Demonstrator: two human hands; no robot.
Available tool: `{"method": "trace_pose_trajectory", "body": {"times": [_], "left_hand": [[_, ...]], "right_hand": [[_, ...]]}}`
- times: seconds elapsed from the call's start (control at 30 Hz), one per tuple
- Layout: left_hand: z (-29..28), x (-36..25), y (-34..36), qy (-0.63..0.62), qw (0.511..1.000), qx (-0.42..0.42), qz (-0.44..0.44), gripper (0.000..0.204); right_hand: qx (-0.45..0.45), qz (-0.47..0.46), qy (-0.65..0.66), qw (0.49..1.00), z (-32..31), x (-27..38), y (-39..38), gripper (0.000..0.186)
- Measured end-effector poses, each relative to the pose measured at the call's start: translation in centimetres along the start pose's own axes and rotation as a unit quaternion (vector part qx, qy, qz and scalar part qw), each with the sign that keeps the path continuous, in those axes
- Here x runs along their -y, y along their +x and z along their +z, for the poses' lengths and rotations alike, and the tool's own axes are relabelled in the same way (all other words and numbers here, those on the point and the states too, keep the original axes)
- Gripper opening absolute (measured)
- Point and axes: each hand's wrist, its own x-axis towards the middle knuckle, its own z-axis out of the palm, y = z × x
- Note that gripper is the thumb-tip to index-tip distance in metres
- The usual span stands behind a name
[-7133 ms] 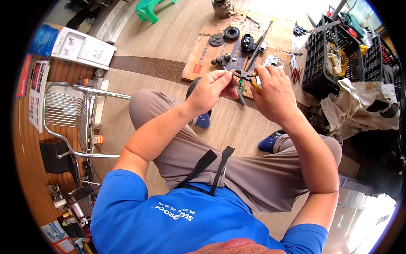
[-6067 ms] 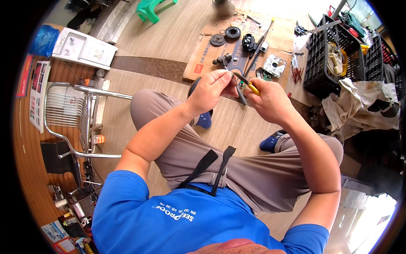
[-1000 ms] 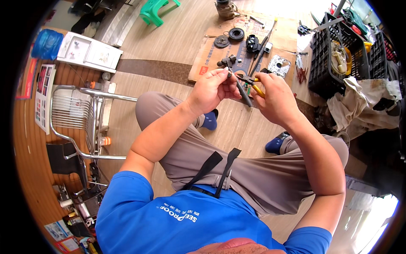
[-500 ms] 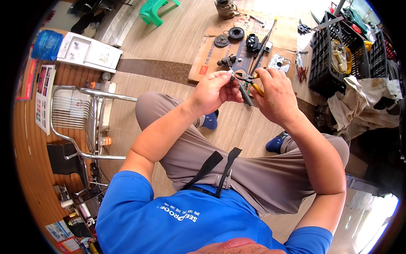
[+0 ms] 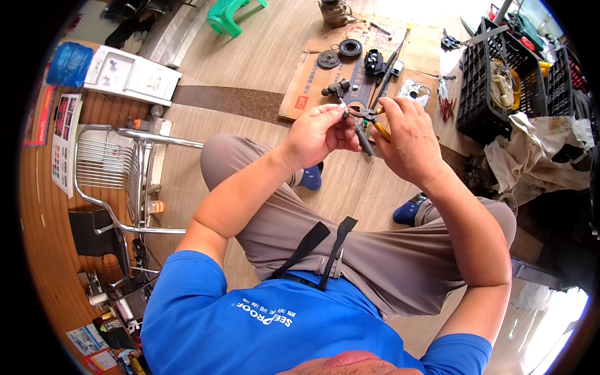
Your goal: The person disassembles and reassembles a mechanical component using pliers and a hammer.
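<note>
My right hand point(image 5: 410, 139) is closed around pliers point(image 5: 382, 130) with yellow handles, whose dark jaws point left toward my left fingertips. My left hand point(image 5: 320, 132) pinches a small dark piece between thumb and forefinger, right by the jaws; its kind is too small to make out. Beneath the hands shows a hammer, its dark head point(image 5: 337, 89) over the cardboard and its grey grip point(image 5: 364, 142) slanting toward me; the fingers partly hide its shaft. Both hands are held out ahead of my knees, above the front of the cardboard sheet point(image 5: 306, 78).
On the cardboard lie a black ring point(image 5: 350, 49), a dark disc point(image 5: 328, 59), a black housing point(image 5: 374, 63) and a pale metal plate point(image 5: 414, 92). Black crates point(image 5: 484, 94) with cloths stand at right. A metal chair point(image 5: 106, 165) is at left, a green stool point(image 5: 225, 17) farther off.
The pliers and my right fingers have shifted very slightly, with the jaws still beside my left fingertips. My left hand keeps its pinch in nearly the same place.
</note>
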Motion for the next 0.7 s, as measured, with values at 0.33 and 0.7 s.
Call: {"method": "trace_pose_trajectory", "body": {"times": [0.33, 0.7], "left_hand": [[-0.6, 0.2, 0.2, 0.007, 1.0, 0.015, 0.006, 0.029], [-1.3, -0.6, -0.3, -0.002, 0.999, 0.047, 0.026, 0.028]], "right_hand": [[0.053, 0.027, 0.005, 0.998, 0.1, -0.2, 0.1, 0.036], [0.084, 0.091, 0.026, 0.992, 1.2, -1.5, 0.2, 0.037]]}}
